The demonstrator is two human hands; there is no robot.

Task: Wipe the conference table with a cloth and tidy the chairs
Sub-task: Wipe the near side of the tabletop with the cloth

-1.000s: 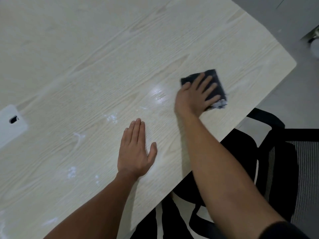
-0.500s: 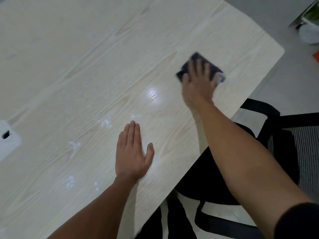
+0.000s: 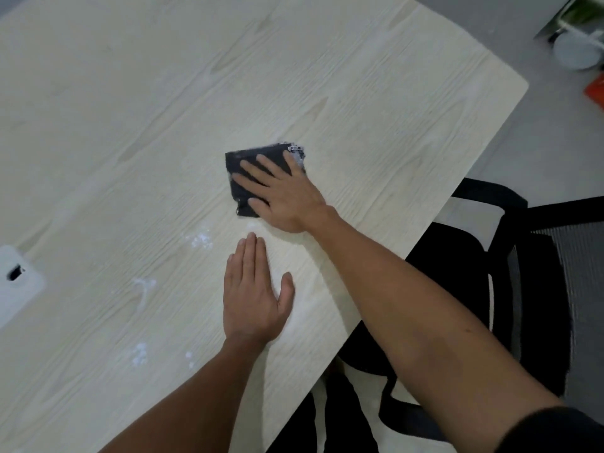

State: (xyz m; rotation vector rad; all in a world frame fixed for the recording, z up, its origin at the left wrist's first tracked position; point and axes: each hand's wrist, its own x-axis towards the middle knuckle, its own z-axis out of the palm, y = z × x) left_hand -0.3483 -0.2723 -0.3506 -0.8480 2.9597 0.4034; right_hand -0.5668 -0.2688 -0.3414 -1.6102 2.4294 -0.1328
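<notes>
Two hands flat on table (image 3: 359,76) — right hand (image 3: 282,194) presses dark cloth (image 3: 243,188).

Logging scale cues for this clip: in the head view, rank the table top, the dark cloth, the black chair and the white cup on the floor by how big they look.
1. Table top, fills most of the frame.
2. Black chair, partly hidden under the table and cut off.
3. Dark cloth, partly covered by the right hand.
4. White cup, farther from the camera and blurred, so only its apparent size is smallest.

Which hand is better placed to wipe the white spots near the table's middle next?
Probably the right hand: it already presses flat on the dark cloth, close to the white spots. The left hand lies bare on the table.
</notes>
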